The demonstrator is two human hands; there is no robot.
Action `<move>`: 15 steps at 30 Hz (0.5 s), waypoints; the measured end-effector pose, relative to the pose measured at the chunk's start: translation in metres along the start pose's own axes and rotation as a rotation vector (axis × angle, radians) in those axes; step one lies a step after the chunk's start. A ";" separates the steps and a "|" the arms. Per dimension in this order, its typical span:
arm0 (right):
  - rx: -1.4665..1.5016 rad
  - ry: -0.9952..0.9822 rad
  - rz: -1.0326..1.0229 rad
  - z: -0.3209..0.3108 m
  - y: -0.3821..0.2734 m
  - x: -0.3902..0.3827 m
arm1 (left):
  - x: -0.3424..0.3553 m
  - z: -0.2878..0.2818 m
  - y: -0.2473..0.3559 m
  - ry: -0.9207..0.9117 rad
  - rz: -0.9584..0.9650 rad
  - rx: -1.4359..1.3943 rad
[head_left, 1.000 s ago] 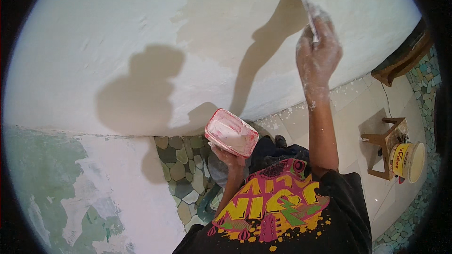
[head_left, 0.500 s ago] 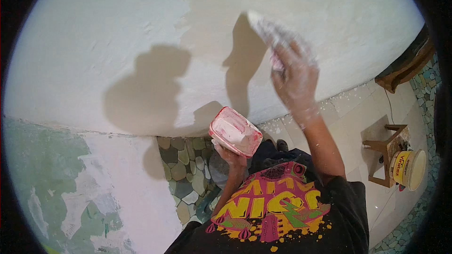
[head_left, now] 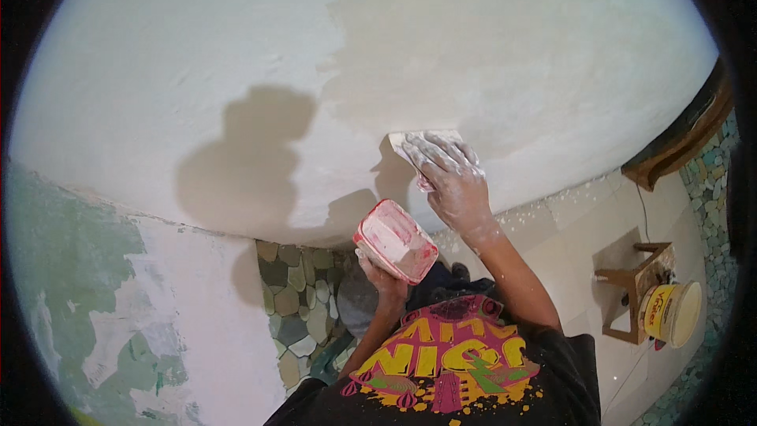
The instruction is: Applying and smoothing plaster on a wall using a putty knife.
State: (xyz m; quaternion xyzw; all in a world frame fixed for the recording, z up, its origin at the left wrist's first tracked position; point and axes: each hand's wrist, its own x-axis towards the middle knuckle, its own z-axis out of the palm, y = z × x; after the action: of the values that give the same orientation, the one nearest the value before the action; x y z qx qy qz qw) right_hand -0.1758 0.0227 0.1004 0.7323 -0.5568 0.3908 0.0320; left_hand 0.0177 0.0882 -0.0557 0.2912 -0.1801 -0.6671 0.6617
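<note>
My right hand (head_left: pixel 459 193), coated in white putty, grips a pale, flat scraper (head_left: pixel 404 142). Its broad edge meets the wall (head_left: pixel 236 31), and the fingers spread over its back. Something pinkish shows below the fingers, too smeared to make out. Low in front of my body, my left hand (head_left: pixel 384 278) holds a red-rimmed plastic tub (head_left: pixel 364 226) from beneath, tilted so its inside shows. White putty (head_left: pixel 388 244) lies in the tub. A beige, damp-looking patch (head_left: pixel 441 39) covers the wall above the scraper.
On the right, a wooden stool (head_left: pixel 640 300) stands beside a yellow-and-white bucket (head_left: pixel 670 314). White spots dot the pale floor tiles (head_left: pixel 568 225). Dark wood furniture (head_left: pixel 662 166) touches the wall at far right. Stone paving (head_left: pixel 296 300) and a green, patchy white surface (head_left: pixel 79 284) lie left.
My right hand has come down from high on the wall with the scraper, its edge now lower and closer to the tub. My left hand still holds the tub.
</note>
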 end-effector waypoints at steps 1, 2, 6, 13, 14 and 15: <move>0.049 -0.045 0.029 -0.006 0.001 0.001 | 0.001 0.000 0.000 -0.014 0.012 -0.013; 0.041 -0.038 0.011 -0.014 -0.001 0.000 | -0.002 -0.003 0.001 -0.002 0.010 -0.031; 0.375 -0.003 0.224 -0.031 -0.004 -0.009 | -0.008 -0.006 0.002 0.010 0.030 -0.034; 1.507 0.222 0.860 -0.034 0.005 -0.013 | -0.004 0.001 0.003 0.037 0.038 -0.032; 1.524 0.340 0.857 -0.037 0.008 -0.008 | -0.004 0.001 0.002 0.033 0.034 -0.032; 1.521 0.346 0.856 -0.042 0.009 -0.003 | -0.003 0.001 0.000 0.037 0.038 -0.051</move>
State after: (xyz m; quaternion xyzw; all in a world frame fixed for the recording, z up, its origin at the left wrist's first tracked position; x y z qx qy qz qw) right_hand -0.2063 0.0413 0.1243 0.2151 -0.3598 0.7384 -0.5282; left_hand 0.0175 0.0908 -0.0546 0.2834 -0.1561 -0.6533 0.6845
